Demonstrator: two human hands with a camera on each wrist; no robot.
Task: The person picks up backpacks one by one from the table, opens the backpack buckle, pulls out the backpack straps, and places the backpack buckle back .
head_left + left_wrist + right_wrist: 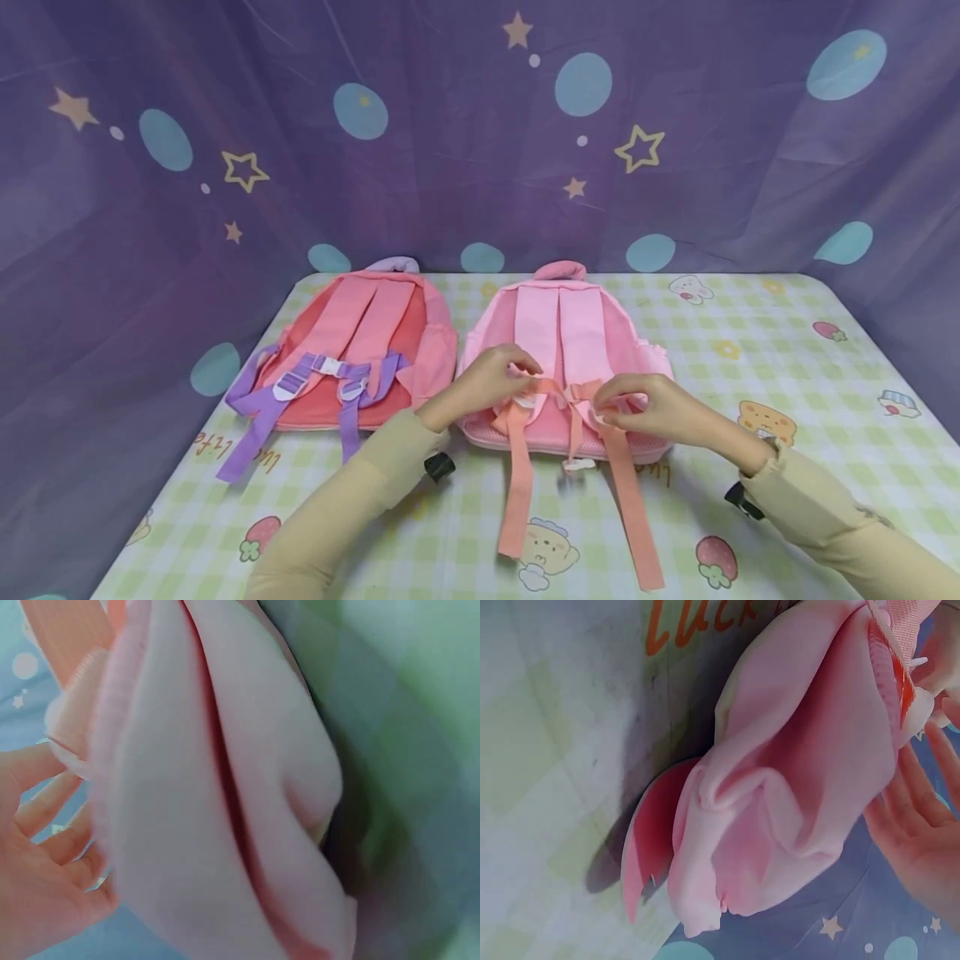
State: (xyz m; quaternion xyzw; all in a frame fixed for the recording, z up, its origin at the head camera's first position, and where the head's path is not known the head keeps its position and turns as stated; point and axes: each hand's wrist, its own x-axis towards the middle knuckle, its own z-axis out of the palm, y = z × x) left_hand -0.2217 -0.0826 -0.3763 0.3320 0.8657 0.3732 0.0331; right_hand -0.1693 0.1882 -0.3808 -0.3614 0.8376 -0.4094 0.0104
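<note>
Center of frame, light-pink backpack [581, 325] on checked tablecloth [795, 358]. Left hand [495, 379], right hand [656, 407] at its orange webbing [587, 390], fingers bent; can't tell if either pinches. Left of center: coral backpack [337, 312], purple straps [258, 429]. Star-print curtain [465, 192] up top.

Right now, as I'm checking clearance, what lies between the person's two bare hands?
Peach webbing straps, over the pink fabric backpack; the head view shows this.

Pink bkpk [566, 350] w/ orange webbing [634, 517], straps [536, 321] up, on tbl [765, 358].
</note>
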